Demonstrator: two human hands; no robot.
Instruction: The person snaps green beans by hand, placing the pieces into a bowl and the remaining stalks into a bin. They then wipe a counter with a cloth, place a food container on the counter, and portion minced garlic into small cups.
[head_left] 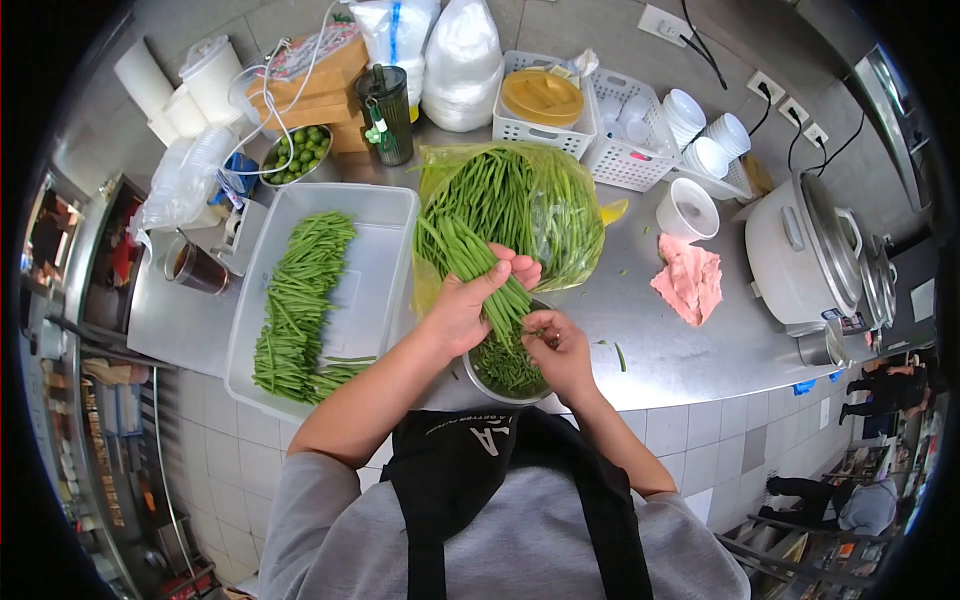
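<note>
My left hand (465,303) is wrapped round a bunch of green beans (457,248), which slants down to the right. At the lower end of the bunch my right hand (560,352) is closed in a pinch on the bean tips. Directly below both hands stands a round metal bowl (480,385) holding short green bean ends (507,366). A yellow-green plastic bag (570,240) full of long beans lies open just beyond. To the left, a clear plastic tub (372,290) has rows of beans (298,300) along its left side.
Right of the bag are a pink cloth (688,280), a white tub (688,210) and a large rice cooker (805,250). White baskets (625,150), a dark tumbler (385,115) and a bowl of limes (300,155) line the back. A dark drink (195,265) stands far left.
</note>
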